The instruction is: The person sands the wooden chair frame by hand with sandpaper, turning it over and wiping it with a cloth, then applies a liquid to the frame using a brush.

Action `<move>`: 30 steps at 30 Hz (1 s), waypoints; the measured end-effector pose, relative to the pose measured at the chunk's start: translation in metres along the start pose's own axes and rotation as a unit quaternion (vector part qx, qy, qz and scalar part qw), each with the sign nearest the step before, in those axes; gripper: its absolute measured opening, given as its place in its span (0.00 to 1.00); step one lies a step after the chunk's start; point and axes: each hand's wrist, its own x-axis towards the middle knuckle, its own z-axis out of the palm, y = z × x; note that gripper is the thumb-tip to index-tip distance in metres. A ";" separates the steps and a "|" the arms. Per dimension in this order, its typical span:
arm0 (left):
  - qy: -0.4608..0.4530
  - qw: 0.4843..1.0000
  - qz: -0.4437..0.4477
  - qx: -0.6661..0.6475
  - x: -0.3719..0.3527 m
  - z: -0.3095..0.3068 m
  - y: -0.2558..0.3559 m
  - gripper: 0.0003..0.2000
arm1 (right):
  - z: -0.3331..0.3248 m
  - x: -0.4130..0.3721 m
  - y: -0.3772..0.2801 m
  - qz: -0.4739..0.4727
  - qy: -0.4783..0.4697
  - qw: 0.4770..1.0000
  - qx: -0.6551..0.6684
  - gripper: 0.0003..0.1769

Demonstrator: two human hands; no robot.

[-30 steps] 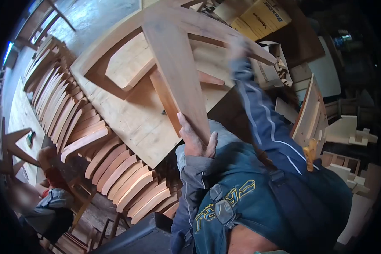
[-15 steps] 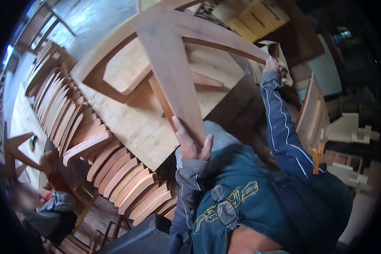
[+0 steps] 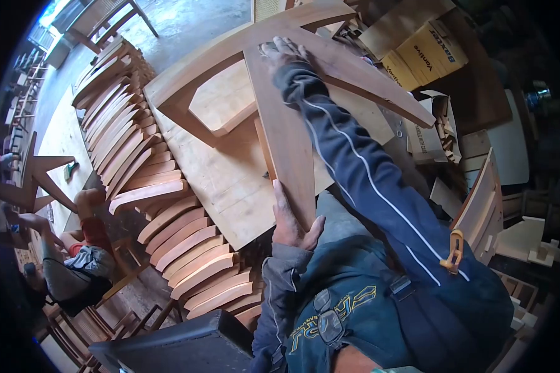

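Note:
A large wooden frame [image 3: 286,149], made of a long plank joined to curved crosspieces, lies tilted over a pale wooden workbench [image 3: 224,186]. My left hand [image 3: 291,222] grips the plank's near end, thumb on one side and fingers on the other. My right hand [image 3: 282,51], on a blue sleeve with white stripes, lies flat with spread fingers on the joint where the plank meets the crosspieces. I cannot tell whether anything is under its palm.
Rows of curved wooden slats [image 3: 168,217] are stacked left of the bench. Cardboard boxes [image 3: 426,53] stand at the far right, loose wooden parts [image 3: 479,205] to the right. Another person [image 3: 74,273] crouches at lower left near a similar frame [image 3: 31,180].
My right hand has left the right end of the crosspiece and now rests on the central joint. The left hand keeps its grip. The view has shifted a little.

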 end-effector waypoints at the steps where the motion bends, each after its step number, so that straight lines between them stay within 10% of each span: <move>1: -0.007 0.999 -0.008 0.030 0.000 0.000 0.004 0.53 | -0.016 -0.013 0.016 0.004 -0.027 0.999 0.017 0.19; 11: 0.041 0.995 -0.017 0.084 0.030 0.005 0.010 0.52 | -0.115 -0.177 0.255 0.117 0.026 0.980 -0.159 0.16; 13: 0.051 0.992 0.010 0.115 0.029 0.006 0.010 0.51 | -0.097 -0.142 0.210 -0.022 0.022 0.980 -0.194 0.15; 14: 0.057 0.989 0.024 0.132 0.030 0.006 0.009 0.51 | -0.082 -0.116 0.160 0.067 0.098 0.989 -0.092 0.04; 20: 0.055 0.990 -0.013 0.133 0.029 0.005 0.014 0.50 | 0.006 0.001 0.002 -0.057 -0.008 0.996 0.063 0.16; 26: 0.052 0.981 -0.053 0.181 0.028 0.007 0.023 0.48 | 0.035 0.085 0.095 -0.171 -0.257 0.950 -0.055 0.23; 30: 0.031 0.954 -0.113 0.275 0.030 0.008 0.036 0.48 | 0.024 0.117 0.177 -0.069 -0.157 0.972 -0.161 0.17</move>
